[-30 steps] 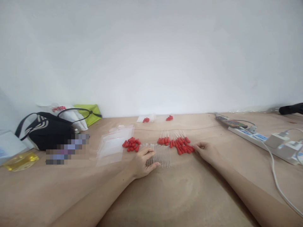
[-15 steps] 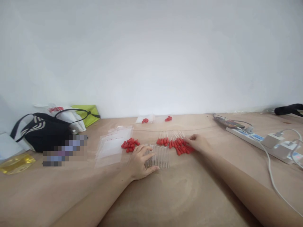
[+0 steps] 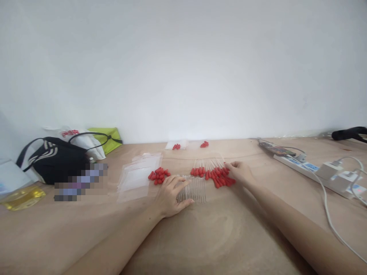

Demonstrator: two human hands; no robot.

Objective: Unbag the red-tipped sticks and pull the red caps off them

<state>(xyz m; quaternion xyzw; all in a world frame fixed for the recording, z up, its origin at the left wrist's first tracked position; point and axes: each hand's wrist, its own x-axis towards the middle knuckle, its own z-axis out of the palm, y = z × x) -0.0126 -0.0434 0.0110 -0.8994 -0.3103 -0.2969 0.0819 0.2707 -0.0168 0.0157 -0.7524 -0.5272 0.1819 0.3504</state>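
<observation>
My left hand (image 3: 172, 196) lies with its fingers apart over the left end of a row of clear glass tubes (image 3: 199, 190), partly hiding them. Beside its knuckles is a pile of loose red rubber bulbs (image 3: 158, 175). Glass droppers with red bulbs (image 3: 219, 177) lie fanned out to the right, their thin tubes pointing toward the wall. My right hand (image 3: 239, 171) is at the right edge of this fan. Its thumb and finger pinch what looks like a dropper, with a bit of red showing at the fingertips.
Clear plastic bags (image 3: 136, 175) lie overlapped at left. Near the wall are small groups of red bulbs (image 3: 204, 144) on bags. A black bag (image 3: 59, 160) and a yellow packet (image 3: 25, 198) sit at far left. A power strip (image 3: 308, 165), cables and a phone (image 3: 276, 149) lie right.
My right hand has shifted slightly up from the heaped red bulbs, and a red tip now shows at its fingertips. My left hand stays over the glass tubes.
</observation>
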